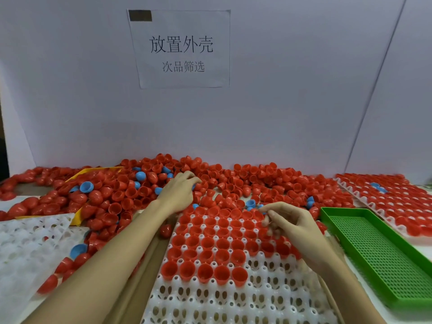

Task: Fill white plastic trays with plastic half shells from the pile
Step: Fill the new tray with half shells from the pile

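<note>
1. pale partition walls with a printed paper sign (182, 49) back a worktop (131, 277) heaped with a pile (233, 183) of red and a few blue half shells.
2. head view: left hand (178, 192) reaches into the pile, fingers curled; whether its grip has a shell, i cannot tell. right hand (288, 220) hovers over the white tray (210, 300), fingertips pinched, contents unclear.
3. the shells look light, thin, stiff and glossy, likely slippery; pinch one at the rim.
4. far rows filled, near sockets bare; a green mesh tray (374, 249) lies just beside.
</note>
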Available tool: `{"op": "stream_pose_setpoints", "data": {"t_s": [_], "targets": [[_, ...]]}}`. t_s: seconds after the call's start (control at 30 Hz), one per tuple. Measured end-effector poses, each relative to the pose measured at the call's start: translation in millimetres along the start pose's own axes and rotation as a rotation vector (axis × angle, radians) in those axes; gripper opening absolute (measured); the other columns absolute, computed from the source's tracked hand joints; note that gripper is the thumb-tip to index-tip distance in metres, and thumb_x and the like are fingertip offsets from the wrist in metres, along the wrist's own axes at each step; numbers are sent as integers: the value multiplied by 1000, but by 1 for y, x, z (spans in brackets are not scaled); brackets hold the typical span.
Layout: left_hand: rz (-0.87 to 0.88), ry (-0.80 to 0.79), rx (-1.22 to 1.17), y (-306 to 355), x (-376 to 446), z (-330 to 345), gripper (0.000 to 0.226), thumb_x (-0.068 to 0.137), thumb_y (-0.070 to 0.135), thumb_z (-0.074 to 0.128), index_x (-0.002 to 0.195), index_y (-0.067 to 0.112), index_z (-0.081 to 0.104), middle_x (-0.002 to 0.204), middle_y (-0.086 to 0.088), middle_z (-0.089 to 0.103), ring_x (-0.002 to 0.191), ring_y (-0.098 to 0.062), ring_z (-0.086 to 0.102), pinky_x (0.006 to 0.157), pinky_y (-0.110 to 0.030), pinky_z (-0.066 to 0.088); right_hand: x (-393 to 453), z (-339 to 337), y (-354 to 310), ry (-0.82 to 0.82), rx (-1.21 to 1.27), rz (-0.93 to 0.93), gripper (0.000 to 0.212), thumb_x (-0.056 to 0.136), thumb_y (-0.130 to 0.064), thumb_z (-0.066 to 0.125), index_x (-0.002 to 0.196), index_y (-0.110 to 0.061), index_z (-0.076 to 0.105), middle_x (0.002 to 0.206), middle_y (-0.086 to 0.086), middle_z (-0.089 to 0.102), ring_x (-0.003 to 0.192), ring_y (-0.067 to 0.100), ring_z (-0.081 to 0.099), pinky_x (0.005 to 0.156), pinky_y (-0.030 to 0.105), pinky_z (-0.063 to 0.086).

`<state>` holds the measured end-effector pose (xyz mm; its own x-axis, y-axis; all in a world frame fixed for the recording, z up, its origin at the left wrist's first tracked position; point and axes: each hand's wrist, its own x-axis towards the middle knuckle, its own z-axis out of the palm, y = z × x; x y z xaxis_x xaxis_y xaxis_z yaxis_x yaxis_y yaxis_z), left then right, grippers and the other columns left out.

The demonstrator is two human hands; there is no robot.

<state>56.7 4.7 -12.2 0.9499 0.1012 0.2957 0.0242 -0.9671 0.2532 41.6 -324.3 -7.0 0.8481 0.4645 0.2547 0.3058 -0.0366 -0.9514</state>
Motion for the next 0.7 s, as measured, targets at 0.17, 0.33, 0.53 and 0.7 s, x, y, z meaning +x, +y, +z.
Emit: {"op": "stream_pose_setpoints", "data": {"t_s": [0.17, 0.33, 0.53, 0.7], "targets": [[23, -289, 219, 4, 23, 8, 39, 108, 21, 39, 141, 28, 60, 161, -2, 37, 146, -24, 36, 121, -49, 24, 2, -5, 3, 1, 4, -7, 30, 106, -6, 56, 102, -22, 81, 86, 11, 75, 71, 17, 68, 65, 20, 54], [-75, -242, 259, 0, 23, 15, 35, 107, 18, 46, 138, 16, 62, 139, -5, 40, 128, -27, 45, 113, -45, 35, 4, -8, 5, 6, 11, -13, 30, 106, -6, 56, 103, -21, 81, 86, 10, 75, 70, 18, 68, 65, 20, 53], [-161, -28, -80, -13, 15, 3, 24, 92, 2, 69, 113, 12, 75, 120, -6, 48, 112, -23, 58, 93, -28, 51, 2, -7, 5, 6, 34, 1, 30, 106, -6, 57, 101, -21, 82, 86, 10, 75, 69, 16, 68, 65, 19, 53], [-75, 209, -490, 12, -9, -30, 27, 91, 4, 73, 112, 20, 76, 114, 1, 59, 96, -9, 64, 80, -10, 48, 1, -7, 3, 2, 21, -5, 32, 106, -6, 55, 101, -24, 82, 87, 11, 76, 71, 16, 68, 65, 20, 54]]}}
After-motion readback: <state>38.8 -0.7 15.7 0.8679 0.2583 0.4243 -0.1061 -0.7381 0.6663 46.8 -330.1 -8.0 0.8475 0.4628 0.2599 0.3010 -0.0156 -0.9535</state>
